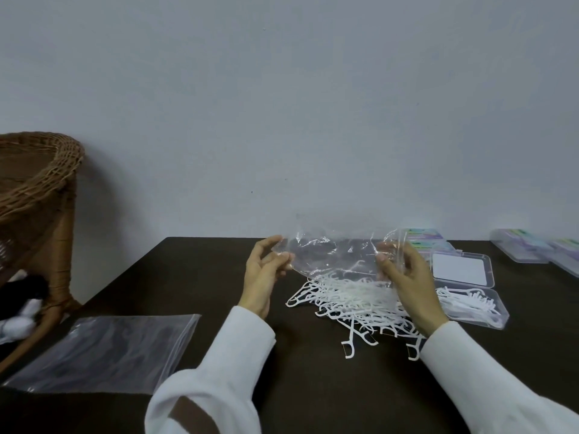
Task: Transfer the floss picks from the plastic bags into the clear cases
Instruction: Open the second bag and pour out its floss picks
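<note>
I hold a clear plastic bag (332,252) up over the dark table, mouth downward. My left hand (264,270) pinches its left edge and my right hand (404,277) grips its right edge. A few white floss picks still show inside the bag near its lower edge. Beneath it lies a loose pile of white floss picks (351,305) on the table. An open clear case (466,289) sits just right of my right hand, its lower half holding several picks and its lid showing a white card.
A flat empty zip bag (103,352) lies at the front left of the dark table (194,277). A wicker basket (34,189) stands at the far left. Closed cases with coloured labels (429,242) (532,249) line the back right by the wall.
</note>
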Demonstrator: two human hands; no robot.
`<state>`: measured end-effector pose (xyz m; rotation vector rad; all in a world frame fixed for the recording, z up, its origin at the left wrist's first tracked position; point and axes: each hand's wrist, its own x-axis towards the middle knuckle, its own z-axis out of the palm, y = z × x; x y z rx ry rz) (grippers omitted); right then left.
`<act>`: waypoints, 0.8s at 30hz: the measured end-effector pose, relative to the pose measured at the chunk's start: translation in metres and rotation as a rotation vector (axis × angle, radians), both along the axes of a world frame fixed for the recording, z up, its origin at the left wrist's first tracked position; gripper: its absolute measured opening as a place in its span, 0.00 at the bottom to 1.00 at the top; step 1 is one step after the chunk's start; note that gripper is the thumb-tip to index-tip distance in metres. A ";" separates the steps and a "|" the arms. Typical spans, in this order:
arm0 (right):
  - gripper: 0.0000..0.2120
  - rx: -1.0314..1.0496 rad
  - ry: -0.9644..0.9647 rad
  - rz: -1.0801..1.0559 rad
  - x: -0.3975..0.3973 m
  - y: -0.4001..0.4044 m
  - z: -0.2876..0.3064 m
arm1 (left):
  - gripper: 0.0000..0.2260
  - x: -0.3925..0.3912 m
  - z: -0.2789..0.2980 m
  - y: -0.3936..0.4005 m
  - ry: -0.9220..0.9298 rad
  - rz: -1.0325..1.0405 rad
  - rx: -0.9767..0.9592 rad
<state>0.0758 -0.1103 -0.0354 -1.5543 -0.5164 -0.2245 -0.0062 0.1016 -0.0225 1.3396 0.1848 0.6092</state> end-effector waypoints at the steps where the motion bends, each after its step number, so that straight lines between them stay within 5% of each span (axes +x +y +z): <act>1: 0.08 0.014 0.002 -0.014 0.002 -0.001 -0.001 | 0.15 0.000 0.000 0.000 0.008 -0.016 0.037; 8: 0.14 0.060 0.047 -0.016 0.007 -0.008 0.005 | 0.16 0.000 0.000 -0.002 0.109 -0.156 0.226; 14: 0.13 -0.022 0.016 0.049 0.008 -0.011 0.005 | 0.13 -0.002 0.004 0.000 0.097 -0.308 0.088; 24: 0.15 0.017 0.037 0.067 0.014 -0.013 0.005 | 0.03 -0.011 0.004 0.003 0.042 -0.301 0.277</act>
